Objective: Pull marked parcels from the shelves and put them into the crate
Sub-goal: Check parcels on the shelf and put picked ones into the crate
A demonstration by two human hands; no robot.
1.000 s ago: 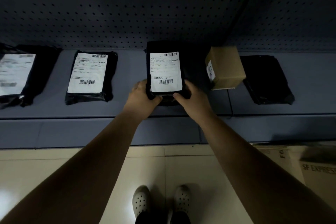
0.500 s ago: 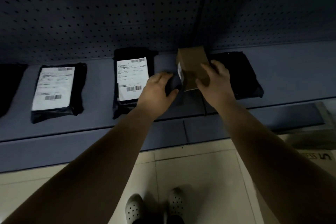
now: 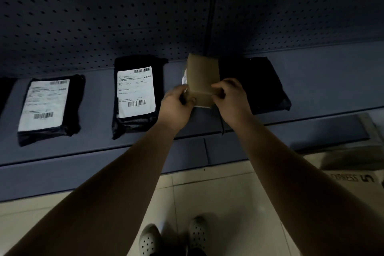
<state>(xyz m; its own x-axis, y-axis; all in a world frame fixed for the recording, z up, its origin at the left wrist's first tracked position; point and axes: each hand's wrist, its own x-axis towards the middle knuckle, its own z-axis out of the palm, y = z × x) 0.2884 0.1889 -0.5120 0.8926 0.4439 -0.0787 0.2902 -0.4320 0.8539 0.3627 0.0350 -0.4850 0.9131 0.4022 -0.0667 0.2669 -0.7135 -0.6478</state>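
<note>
**Two-handed hold on a small cardboard box at the shelf**

Head view. The small brown cardboard box (image 3: 202, 78) was held between both hands over the grey shelf (image 3: 93, 149), its long side pointing toward the perforated back panel (image 3: 104, 16). The left grip (image 3: 176, 107) was curled round the near left corner of the box, and the right grip (image 3: 230, 100) pinched its near right edge with bent fingers. A white label (image 3: 184, 78) showed on the left face of the box; its print could not be read. Whether the underside of the box touched the shelf could not be told.

Just left of the box lay a black labelled parcel (image 3: 135, 93), flat on the shelf, and farther left a second labelled parcel (image 3: 48, 108). A plain black parcel (image 3: 261, 83) lay just right of the box, partly behind the right hand. Below the shelf edge were the pale tiled floor (image 3: 228, 203), the person's perforated shoes (image 3: 149, 241) and, at lower right, a printed carton (image 3: 353, 178)
</note>
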